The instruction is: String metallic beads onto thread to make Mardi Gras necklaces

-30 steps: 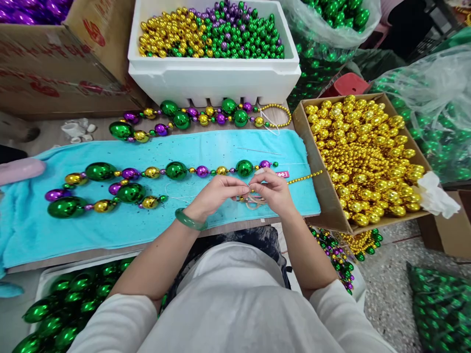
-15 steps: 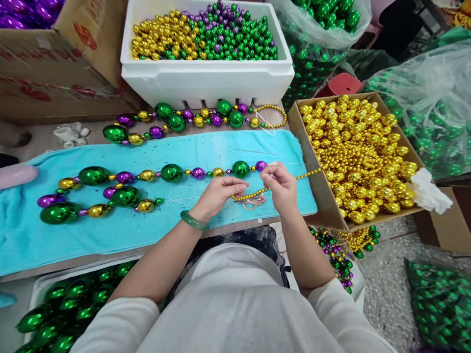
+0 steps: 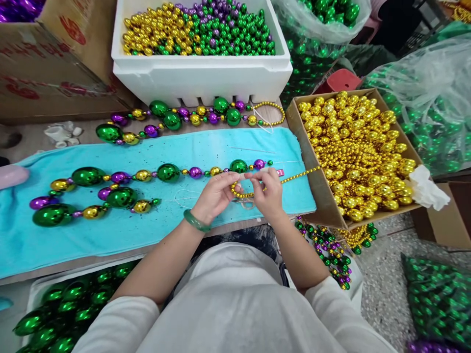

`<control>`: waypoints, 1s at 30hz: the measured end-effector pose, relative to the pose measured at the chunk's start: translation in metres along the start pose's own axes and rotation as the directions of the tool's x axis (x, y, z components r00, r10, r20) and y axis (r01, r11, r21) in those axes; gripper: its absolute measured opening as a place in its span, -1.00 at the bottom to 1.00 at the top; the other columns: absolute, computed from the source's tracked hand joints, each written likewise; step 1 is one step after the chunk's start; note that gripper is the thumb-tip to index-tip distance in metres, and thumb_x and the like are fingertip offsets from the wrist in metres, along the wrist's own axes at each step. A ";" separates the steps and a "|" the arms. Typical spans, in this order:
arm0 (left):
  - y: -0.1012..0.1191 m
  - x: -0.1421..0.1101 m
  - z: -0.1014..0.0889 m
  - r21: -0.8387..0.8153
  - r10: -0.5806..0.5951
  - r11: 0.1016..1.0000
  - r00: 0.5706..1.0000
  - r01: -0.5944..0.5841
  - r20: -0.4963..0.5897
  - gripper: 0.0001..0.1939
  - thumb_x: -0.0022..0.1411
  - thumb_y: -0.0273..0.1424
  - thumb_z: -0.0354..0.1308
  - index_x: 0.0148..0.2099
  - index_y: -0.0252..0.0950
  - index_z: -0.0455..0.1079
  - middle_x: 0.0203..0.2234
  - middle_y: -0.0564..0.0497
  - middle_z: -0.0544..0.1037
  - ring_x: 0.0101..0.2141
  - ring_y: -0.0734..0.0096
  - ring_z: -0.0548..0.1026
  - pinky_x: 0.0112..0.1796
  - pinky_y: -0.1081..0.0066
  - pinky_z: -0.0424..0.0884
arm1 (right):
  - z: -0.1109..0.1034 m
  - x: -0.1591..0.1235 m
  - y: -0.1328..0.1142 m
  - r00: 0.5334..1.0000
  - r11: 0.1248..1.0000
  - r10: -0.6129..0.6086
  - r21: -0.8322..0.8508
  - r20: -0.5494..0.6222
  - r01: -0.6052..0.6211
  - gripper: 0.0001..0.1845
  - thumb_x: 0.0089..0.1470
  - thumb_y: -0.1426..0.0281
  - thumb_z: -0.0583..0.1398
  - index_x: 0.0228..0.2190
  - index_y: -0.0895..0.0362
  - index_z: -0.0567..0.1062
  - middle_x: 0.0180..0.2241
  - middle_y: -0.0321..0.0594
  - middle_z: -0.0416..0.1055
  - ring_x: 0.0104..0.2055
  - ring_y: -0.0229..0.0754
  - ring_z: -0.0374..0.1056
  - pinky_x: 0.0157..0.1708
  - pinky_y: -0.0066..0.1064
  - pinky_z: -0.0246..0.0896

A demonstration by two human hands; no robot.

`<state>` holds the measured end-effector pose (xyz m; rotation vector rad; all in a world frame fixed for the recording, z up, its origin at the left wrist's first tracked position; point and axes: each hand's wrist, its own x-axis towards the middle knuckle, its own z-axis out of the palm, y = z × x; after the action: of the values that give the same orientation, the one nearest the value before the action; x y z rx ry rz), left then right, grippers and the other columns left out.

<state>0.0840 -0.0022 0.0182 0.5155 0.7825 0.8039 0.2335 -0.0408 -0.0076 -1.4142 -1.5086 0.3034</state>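
Note:
My left hand (image 3: 218, 195), with a green bangle at its wrist, is closed on a strand of small gold beads (image 3: 301, 174). The strand sags in a short loop below my fingers. My right hand (image 3: 269, 192) pinches close beside it, fingertips nearly meeting the left ones, with the same strand running through it. Just beyond my hands lies a string of large green, purple and gold beads (image 3: 168, 172), bent back on itself on a blue towel (image 3: 110, 250). A small pink tag (image 3: 280, 172) sits by my right hand, and pale rubber bands are partly hidden under my fingers.
A white foam box (image 3: 202, 76) of small beads stands behind a finished-looking bead string (image 3: 171, 120). On the right, a cardboard box (image 3: 324, 206) holds gold beads. A thin needle (image 3: 252, 149) lies on the towel. Green beads (image 3: 73, 304) fill a container at lower left.
My hands parted, stretching the gold strand between them, then came together again. The strand's loop now hangs from my left fingers. The view has shifted slightly.

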 end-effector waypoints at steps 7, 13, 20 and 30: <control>-0.007 0.007 0.003 0.393 0.202 0.909 0.971 -0.138 -0.127 -0.73 -0.13 -0.24 0.41 -0.40 -0.32 0.55 -0.50 0.03 0.55 -0.52 0.55 0.33 -0.45 0.46 0.25 | -0.002 -0.003 -0.010 0.974 0.989 -0.119 -0.065 0.193 0.134 -0.83 0.20 0.45 0.08 -0.34 0.08 0.47 -0.33 -0.12 0.32 -0.22 -0.07 0.25 -0.19 -0.20 0.21; 0.001 0.010 -0.005 0.464 0.071 0.884 0.997 -0.054 -0.020 -0.69 -0.09 -0.18 0.39 -0.39 -0.33 0.55 -0.51 0.02 0.53 -0.54 0.54 0.32 -0.45 0.45 0.25 | -0.011 0.006 -0.003 0.984 0.995 -0.002 0.098 0.178 -0.016 -0.85 0.17 0.42 0.15 -0.43 0.10 0.46 -0.40 -0.22 0.32 -0.32 -0.16 0.26 -0.29 -0.29 0.21; 0.010 0.005 -0.023 0.689 0.051 0.717 0.994 -0.104 0.096 -0.76 0.00 -0.26 0.35 -0.28 -0.28 0.61 -0.30 -0.09 0.63 -0.26 0.30 0.51 -0.18 0.34 0.39 | -0.029 0.016 0.004 0.992 0.978 0.090 0.180 0.084 -0.103 -0.86 0.13 0.41 0.20 -0.48 0.10 0.44 -0.44 -0.26 0.33 -0.34 -0.18 0.25 -0.34 -0.31 0.17; 0.008 0.006 0.000 0.483 0.056 0.869 0.990 -0.112 0.128 -0.62 -0.02 -0.16 0.36 -0.20 -0.31 0.62 -0.48 -0.05 0.60 -0.47 0.41 0.45 -0.48 0.42 0.33 | -0.024 0.021 -0.019 0.974 0.990 -0.073 0.133 0.216 0.045 -0.85 0.17 0.40 0.17 -0.45 0.08 0.45 -0.43 -0.23 0.35 -0.33 -0.16 0.24 -0.30 -0.27 0.21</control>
<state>0.0832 0.0071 0.0214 1.0478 0.8676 0.6459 0.2446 -0.0387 0.0274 -1.2643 -1.6767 0.5245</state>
